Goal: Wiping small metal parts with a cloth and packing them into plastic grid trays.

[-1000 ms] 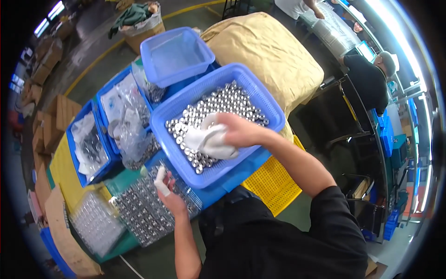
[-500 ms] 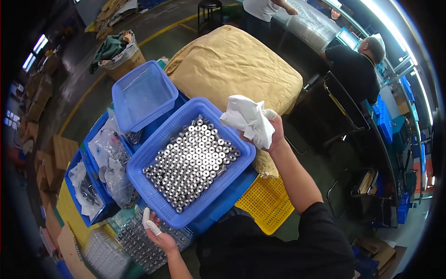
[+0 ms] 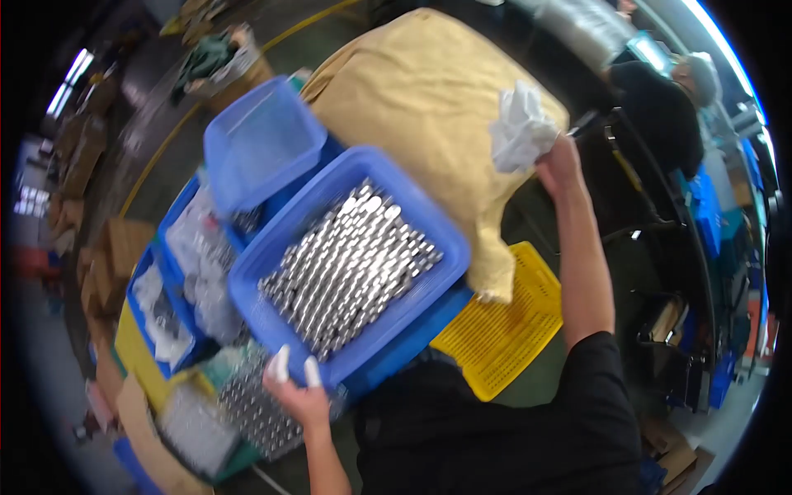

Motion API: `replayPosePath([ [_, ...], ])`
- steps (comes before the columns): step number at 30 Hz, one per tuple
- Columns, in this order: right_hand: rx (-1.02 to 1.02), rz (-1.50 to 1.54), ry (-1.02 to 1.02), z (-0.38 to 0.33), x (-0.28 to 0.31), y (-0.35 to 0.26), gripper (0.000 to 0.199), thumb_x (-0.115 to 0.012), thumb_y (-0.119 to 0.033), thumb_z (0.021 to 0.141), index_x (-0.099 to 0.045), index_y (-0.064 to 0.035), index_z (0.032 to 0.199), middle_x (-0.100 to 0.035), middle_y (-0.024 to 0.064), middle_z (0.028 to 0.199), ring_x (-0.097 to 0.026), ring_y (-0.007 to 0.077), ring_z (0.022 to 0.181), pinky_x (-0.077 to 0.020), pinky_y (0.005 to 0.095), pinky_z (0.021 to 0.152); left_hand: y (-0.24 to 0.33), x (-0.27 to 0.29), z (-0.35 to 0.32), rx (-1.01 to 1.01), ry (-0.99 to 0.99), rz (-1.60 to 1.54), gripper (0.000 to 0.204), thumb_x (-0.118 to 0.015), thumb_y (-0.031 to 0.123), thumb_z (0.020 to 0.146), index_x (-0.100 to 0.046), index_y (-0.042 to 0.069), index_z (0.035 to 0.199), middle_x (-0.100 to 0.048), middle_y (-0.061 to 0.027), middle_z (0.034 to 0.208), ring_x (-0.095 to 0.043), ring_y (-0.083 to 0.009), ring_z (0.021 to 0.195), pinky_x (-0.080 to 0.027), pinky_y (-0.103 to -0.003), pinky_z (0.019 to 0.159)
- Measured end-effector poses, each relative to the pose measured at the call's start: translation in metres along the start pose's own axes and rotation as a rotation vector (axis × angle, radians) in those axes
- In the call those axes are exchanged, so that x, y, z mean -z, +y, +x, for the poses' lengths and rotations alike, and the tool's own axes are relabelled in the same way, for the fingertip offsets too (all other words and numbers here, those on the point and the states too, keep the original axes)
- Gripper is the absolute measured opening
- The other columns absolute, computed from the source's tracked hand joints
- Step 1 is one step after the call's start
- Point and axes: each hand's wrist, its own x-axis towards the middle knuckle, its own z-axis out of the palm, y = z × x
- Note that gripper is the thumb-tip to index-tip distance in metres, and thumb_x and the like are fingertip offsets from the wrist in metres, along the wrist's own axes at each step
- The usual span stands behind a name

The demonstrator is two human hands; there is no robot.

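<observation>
Left fingers spread beside blue basket of metal parts.

2 blue bins hold pale plastic; 1 tan cloth bulges beyond 1 yellow basket.

There is one white cloth, two periwinkle baskets and one yellow basket

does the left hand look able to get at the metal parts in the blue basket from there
Probably yes: the left hand is by the near edge of the blue basket, and nothing visible covers the metal parts inside.
</observation>
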Motion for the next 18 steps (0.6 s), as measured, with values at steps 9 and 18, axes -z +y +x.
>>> replayPosePath([
  [9,0.102,-1.117,-0.081,0.025,-0.029,0.024,0.047,-0.059,-0.017,0.081,-0.057,0.0015,0.124,-0.066,0.0156,0.108,-0.063,0.0274,0.099,-0.0488,0.0364,0.087,0.017,0.017,0.032,-0.132,-0.31,0.286,0.024,-0.082,0.012,0.066,-0.072,0.005,0.086,-0.051,-0.0192,0.128,-0.034,-0.0429,0.134,-0.033,-0.052,0.107],
  [18,0.709,-1.278,0.03,-0.049,-0.073,0.0,0.043,-0.074,-0.018,0.08,-0.066,-0.0066,0.121,-0.071,0.0124,0.105,-0.068,0.0225,0.091,-0.05,0.0337,0.085,0.013,0.011,0.029,-0.123,-0.323,0.274,0.033,-0.08,0.013,0.069,-0.07,0.002,0.099,-0.051,-0.0196,0.129,-0.034,-0.0437,0.135,-0.03,-0.054,0.108],
])
